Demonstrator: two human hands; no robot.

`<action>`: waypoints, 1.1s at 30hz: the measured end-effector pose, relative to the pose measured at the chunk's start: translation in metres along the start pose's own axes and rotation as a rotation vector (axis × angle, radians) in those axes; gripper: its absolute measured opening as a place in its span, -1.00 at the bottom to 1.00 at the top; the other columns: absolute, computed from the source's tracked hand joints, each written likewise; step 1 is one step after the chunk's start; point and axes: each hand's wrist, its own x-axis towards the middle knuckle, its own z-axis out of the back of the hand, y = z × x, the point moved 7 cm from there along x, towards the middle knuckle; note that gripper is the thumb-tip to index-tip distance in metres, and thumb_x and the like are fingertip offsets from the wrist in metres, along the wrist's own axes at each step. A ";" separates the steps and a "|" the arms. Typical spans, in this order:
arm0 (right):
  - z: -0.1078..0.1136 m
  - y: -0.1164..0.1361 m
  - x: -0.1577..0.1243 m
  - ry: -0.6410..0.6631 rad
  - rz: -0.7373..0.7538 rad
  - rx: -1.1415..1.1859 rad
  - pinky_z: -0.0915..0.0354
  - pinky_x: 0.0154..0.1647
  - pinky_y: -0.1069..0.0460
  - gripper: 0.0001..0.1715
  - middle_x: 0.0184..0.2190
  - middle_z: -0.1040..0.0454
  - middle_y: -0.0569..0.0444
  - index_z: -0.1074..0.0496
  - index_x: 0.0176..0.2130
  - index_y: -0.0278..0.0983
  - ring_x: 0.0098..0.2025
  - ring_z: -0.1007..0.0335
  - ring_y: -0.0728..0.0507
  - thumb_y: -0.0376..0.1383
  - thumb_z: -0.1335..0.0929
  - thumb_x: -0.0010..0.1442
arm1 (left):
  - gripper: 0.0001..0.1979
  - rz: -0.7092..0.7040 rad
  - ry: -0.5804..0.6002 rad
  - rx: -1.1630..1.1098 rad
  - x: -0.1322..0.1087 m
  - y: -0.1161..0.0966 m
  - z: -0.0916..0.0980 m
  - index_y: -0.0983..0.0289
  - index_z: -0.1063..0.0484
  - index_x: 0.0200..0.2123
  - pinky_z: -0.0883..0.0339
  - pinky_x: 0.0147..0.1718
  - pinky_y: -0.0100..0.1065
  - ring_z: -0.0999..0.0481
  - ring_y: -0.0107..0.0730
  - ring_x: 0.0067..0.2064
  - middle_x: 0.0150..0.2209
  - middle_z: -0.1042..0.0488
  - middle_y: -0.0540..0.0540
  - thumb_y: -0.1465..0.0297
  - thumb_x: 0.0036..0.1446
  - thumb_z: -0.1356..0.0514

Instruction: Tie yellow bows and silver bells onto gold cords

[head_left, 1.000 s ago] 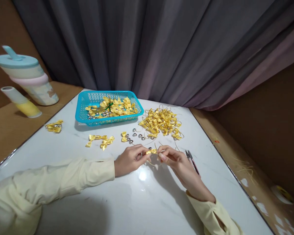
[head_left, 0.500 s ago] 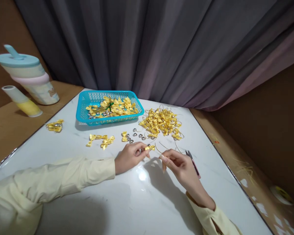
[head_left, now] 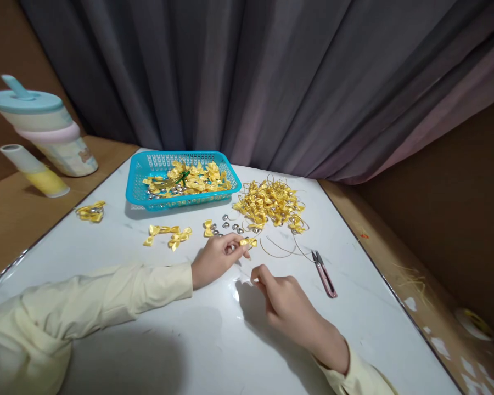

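Note:
My left hand (head_left: 218, 259) pinches a small yellow ribbon bow (head_left: 248, 242) between thumb and fingertips, just above the table, with a silver bell (head_left: 247, 237) close beside it. To the right and nearer to me, my right hand (head_left: 292, 307) is closed, fingers curled and thumb tip hidden; whatever it may pinch is too fine to see. A few loose bells (head_left: 235, 227) and a single bow (head_left: 208, 227) lie behind my left hand. Thin gold cords (head_left: 280, 255) curve over the table between the hands and a pair of thread snips (head_left: 325, 277).
A blue basket (head_left: 181, 202) holds bows and bells. Right of it lies a heap of corded bows (head_left: 269, 203). More bows (head_left: 168, 236) rest at left, with another small bunch (head_left: 91, 210) near the edge. A tumbler (head_left: 53, 131) and a yellow-and-white tube (head_left: 37, 171) stand on the left.
My right hand has moved left and turned over, its back now showing and the snips uncovered. My left hand keeps its hold on the bow, shifting slightly left.

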 end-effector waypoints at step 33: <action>-0.019 -0.012 0.022 0.012 -0.212 -0.316 0.20 -0.61 0.05 -0.63 -0.61 -0.48 0.05 -0.32 -0.08 -0.33 -0.64 -0.34 -0.09 -0.28 -0.05 0.32 | -0.76 0.125 0.136 -0.189 -0.006 -0.001 -0.012 0.33 -0.46 -0.37 -0.33 -0.33 -0.40 -0.50 -0.31 -0.33 -0.48 -0.53 0.05 0.25 0.07 -0.15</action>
